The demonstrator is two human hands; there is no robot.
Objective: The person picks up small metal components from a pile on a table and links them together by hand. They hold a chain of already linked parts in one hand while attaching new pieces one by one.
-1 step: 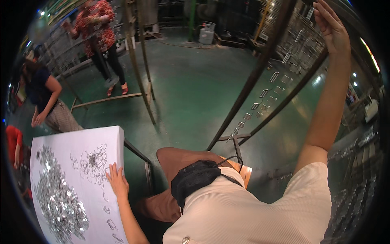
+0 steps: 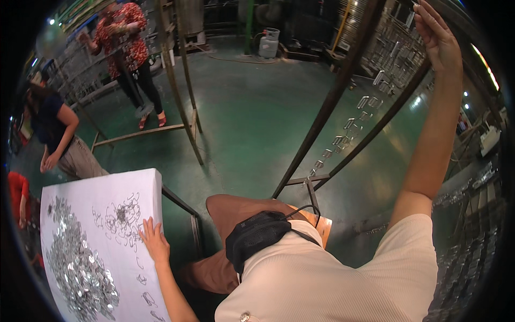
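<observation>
My left hand lies with its fingers spread on the right edge of a white-covered table. Just beyond its fingertips is a loose cluster of thin dark wire hooks. Farther left on the same top, a big heap of shiny flat silver pieces is spread out. My right arm reaches up to the upper right, where my right hand has its fingers pinched together near a metal rack. What the fingertips hold is too small to make out. Strings of silver rectangular loops hang beside that hand, within the rack's bars.
Another metal frame stands ahead on the left. Near it are a person in a red patterned top and a person in a dark shirt. A grey gas cylinder stands at the back. More hanging metal pieces fill the right side.
The hanging loops have swung slightly and the view has shifted a little. Both hands keep nearly the same places.
</observation>
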